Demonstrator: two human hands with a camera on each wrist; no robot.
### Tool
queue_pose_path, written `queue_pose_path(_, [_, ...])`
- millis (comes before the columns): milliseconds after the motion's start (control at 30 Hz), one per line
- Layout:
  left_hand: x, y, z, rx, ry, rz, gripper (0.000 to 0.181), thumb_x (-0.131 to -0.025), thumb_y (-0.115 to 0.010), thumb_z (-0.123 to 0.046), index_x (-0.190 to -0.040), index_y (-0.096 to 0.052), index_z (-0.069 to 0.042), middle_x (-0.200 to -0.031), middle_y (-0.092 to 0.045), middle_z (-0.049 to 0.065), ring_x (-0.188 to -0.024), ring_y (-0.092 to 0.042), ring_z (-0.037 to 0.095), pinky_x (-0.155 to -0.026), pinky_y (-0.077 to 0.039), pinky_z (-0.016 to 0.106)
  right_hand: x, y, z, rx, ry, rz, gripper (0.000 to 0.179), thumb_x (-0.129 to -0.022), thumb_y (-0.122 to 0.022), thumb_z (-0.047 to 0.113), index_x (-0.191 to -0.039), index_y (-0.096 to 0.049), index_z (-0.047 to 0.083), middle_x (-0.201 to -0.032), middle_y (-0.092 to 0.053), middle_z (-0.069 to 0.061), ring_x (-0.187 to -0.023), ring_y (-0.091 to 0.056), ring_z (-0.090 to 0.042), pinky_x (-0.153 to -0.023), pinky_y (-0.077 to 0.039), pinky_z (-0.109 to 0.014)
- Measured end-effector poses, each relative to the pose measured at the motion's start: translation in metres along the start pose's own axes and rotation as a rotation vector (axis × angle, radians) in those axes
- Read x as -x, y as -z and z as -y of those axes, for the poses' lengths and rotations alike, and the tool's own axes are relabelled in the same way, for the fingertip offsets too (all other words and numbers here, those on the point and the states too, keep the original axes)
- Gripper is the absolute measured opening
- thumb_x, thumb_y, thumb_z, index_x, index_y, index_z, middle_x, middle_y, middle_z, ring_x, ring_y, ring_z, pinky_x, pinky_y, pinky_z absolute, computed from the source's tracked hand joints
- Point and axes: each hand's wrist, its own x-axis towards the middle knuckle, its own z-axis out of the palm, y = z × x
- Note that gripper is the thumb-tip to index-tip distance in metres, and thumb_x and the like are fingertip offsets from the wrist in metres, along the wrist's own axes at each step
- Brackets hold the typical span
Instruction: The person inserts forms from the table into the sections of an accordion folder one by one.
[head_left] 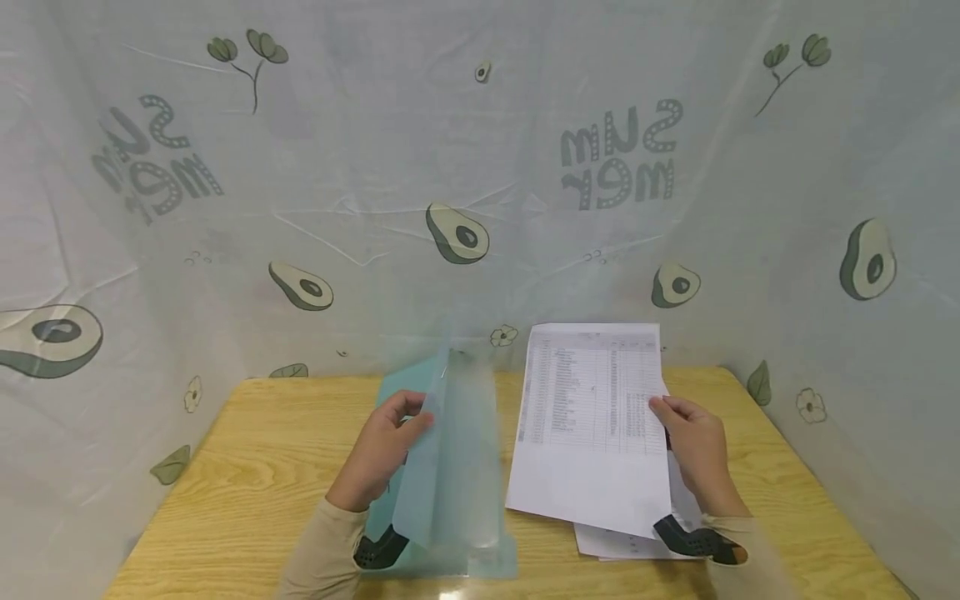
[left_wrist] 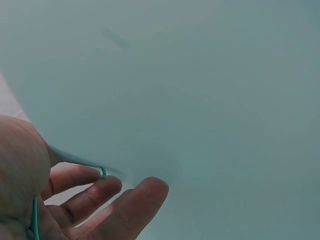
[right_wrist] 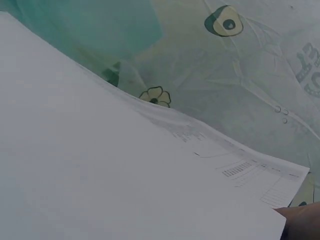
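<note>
A translucent blue-green plastic folder point(head_left: 468, 467) stands partly opened on the table, left of centre. My left hand point(head_left: 378, 450) holds its raised cover between thumb and fingers. In the left wrist view the folder's sheet point(left_wrist: 225, 115) fills most of the picture, with a thin green elastic cord by the fingers point(left_wrist: 135, 210). My right hand point(head_left: 697, 450) pinches the right edge of a white paper point(head_left: 588, 483) printed with a table, held tilted up. The same paper point(right_wrist: 100, 160) hides most of that hand in the right wrist view.
More white sheets point(head_left: 615, 543) lie beneath the held paper, near the front edge. The wooden table point(head_left: 277, 467) ends at a pale curtain point(head_left: 390, 167) printed with avocados, which stands behind and at both sides. Black bands point(head_left: 381, 550) circle both wrists.
</note>
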Motion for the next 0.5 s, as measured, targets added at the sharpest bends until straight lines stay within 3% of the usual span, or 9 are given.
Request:
queue_pose_path(167, [0.001, -0.001, -0.001, -0.001, 0.002, -0.009, 0.025, -0.103, -0.064, -0.016, -0.126, -0.064, -0.007, -0.119, -0.06, 0.01, -0.069, -0.045, 0.015, -0.053, -0.035, 0.025, -0.005, 0.006, 0.003, -0.015, 0.029, 0.054, 0.054, -0.105, -0.059, 0.039, -0.135, -0.063, -0.006, -0.125, -0.066, -0.025, -0.08, -0.067, -0.006, -0.068, -0.057, -0.022])
queue_pose_path(500, [-0.001, -0.002, 0.0, -0.005, 0.002, -0.002, 0.022, -0.103, -0.063, -0.015, -0.124, -0.066, -0.008, -0.117, -0.06, 0.011, -0.073, -0.049, 0.017, -0.054, -0.037, 0.026, -0.014, 0.028, 0.006, 0.009, -0.002, 0.097, 0.061, -0.105, -0.057, 0.044, -0.139, -0.058, -0.007, -0.126, -0.066, -0.022, -0.081, -0.067, -0.004, -0.07, -0.057, -0.022])
